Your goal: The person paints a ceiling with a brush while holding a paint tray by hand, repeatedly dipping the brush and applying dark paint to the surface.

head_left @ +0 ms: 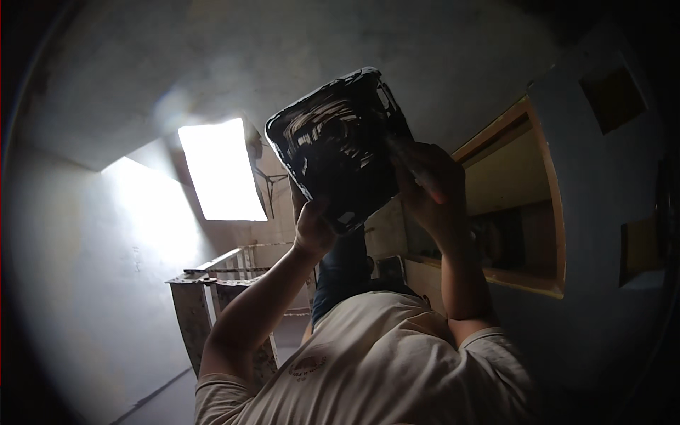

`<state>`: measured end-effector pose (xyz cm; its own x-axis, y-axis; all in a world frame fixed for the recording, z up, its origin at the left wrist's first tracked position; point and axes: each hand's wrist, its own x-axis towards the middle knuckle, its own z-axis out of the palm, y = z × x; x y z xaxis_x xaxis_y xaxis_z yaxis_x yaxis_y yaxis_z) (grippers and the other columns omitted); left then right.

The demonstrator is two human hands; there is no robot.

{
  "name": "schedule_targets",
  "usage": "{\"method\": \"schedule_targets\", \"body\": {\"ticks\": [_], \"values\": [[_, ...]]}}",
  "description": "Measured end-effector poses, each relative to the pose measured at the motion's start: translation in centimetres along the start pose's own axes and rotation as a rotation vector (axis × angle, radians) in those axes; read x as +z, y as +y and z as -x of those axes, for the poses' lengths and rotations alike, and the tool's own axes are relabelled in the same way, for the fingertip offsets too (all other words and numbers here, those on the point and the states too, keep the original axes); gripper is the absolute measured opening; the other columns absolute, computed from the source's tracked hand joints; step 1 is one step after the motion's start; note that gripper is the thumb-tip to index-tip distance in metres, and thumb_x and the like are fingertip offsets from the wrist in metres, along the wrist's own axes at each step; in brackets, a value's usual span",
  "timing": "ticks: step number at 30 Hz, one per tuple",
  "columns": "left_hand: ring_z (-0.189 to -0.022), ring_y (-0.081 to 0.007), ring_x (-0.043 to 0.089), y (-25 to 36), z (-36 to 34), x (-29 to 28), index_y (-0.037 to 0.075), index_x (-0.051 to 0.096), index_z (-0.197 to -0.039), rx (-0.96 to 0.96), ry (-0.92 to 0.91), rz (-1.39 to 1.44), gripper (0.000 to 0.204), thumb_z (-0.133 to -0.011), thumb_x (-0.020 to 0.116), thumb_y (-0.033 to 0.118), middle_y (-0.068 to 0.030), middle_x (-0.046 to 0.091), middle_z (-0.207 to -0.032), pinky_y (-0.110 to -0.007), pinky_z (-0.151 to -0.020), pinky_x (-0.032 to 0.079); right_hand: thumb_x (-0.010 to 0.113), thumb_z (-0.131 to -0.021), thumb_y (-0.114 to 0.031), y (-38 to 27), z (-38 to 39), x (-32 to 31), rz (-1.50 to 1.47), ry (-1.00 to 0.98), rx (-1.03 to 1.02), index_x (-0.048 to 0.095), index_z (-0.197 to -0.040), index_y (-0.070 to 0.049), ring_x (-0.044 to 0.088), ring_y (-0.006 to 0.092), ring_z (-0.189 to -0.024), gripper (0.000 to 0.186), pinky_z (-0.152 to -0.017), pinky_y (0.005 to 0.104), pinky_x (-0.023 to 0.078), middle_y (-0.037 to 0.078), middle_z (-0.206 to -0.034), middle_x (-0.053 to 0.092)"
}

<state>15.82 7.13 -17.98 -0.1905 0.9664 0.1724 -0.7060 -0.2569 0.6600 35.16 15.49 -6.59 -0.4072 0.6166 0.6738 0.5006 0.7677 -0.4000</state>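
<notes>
A rounded-square black tray (329, 138), streaked with glossy wet-looking dark paint or coating, is raised in front of me at a tilt. My left hand (315, 223) grips its lower left edge, thumb on the front and fingers behind. At the tray's right side, my right hand (432, 188) is closed around a slim tool (425, 177) with a red end, perhaps a brush. The tool's tip lies against the dark surface or just over it; I cannot tell which.
A rusty metal railing (191, 282) stands low left beside a pale wall (92, 283). A bright opening (216, 170) shows at upper left. On the right are a yellow-framed opening (557, 234) and square wall recesses (610, 98). My legs show below the tray.
</notes>
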Motion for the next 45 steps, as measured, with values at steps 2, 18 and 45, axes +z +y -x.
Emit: {"method": "schedule_targets", "body": {"ticks": [2, 18, 45], "values": [[-0.131, -0.0306, 0.057, -0.3, -0.4, -0.4, -0.001, 0.038, -0.152, 0.016, 0.001, -0.027, 0.06, -0.099, 0.053, 0.022, -0.0199, 0.056, -0.141, -0.045, -0.11, 0.047, 0.075, -0.088, 0.003, -0.5, 0.4, 2.2, -0.055, 0.057, 0.024, 0.074, -0.111, 0.0, 0.076, 0.0198, -0.092, 0.024, -0.079, 0.0308, 0.06, 0.012, -0.106, 0.077], [-0.127, -0.0253, 0.057, -0.7, -1.4, 1.0, 0.007, 0.035, -0.151, -0.224, 0.158, 0.109, 0.063, -0.091, 0.053, 0.016, -0.0128, 0.055, -0.135, -0.04, -0.106, 0.05, 0.077, -0.091, -0.008, -0.6, -3.5, 0.7, -0.6, -0.254, 0.418, 0.071, -0.111, 0.001, 0.072, 0.012, -0.088, 0.023, -0.075, 0.0274, 0.057, 0.009, -0.097, 0.076], [-0.108, -0.0259, 0.067, -0.9, -1.5, 0.7, 0.012, 0.052, -0.139, -0.441, 0.06, 0.276, 0.045, -0.098, 0.051, 0.03, -0.0119, 0.065, -0.12, -0.041, -0.092, 0.058, 0.089, -0.082, -0.027, 2.8, -4.1, 0.4, -0.22, -0.62, 0.248, 0.071, -0.105, 0.002, 0.074, 0.0207, -0.087, 0.042, -0.081, 0.0339, 0.059, 0.012, -0.093, 0.075]]}}
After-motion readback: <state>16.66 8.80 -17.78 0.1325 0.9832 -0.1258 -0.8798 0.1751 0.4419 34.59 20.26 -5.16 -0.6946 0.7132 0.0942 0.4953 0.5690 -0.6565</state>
